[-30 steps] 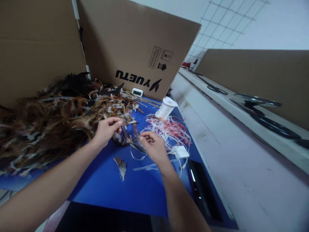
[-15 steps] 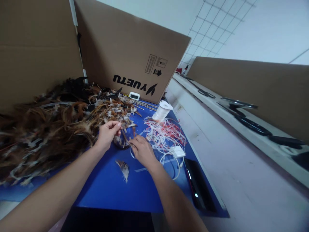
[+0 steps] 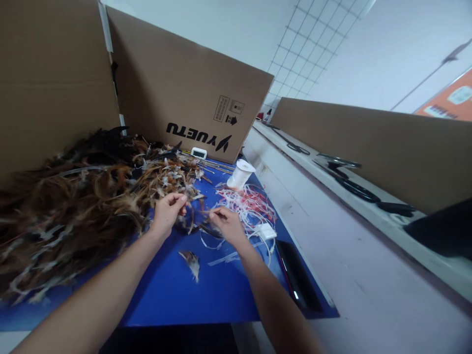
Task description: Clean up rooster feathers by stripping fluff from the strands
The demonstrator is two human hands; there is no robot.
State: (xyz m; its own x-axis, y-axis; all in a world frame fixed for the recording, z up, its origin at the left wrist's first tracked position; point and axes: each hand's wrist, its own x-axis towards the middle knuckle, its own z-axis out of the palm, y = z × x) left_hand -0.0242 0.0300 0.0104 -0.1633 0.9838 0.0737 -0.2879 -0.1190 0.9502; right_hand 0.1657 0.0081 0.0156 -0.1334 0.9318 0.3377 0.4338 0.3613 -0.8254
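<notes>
My left hand (image 3: 168, 212) is raised over the blue tabletop, thumb and fingertips pinched on what looks like a thin brown feather (image 3: 191, 220) hanging below them. To its right, my right hand (image 3: 227, 225) is also closed in a pinch. Whatever lies between its fingertips is too fine to make out. A dark, feathery bit shows just under those fingers. Beside my left hand spreads a large heap of brown and black feathers (image 3: 106, 196). One loose brown-and-white feather (image 3: 191, 264) lies on the table nearer to me.
A white spool (image 3: 240, 175) stands behind tangled white and red strips (image 3: 250, 204). A white adapter (image 3: 265, 231) with its cable and a black glossy device (image 3: 298, 275) lie at the right. Cardboard panels (image 3: 184, 83) border the back. Scissors (image 3: 297, 148) lie on the ledge.
My right hand has moved right, away from my left hand, widening the gap between them. My left hand stays pinched near the same place. The view has shifted slightly.
</notes>
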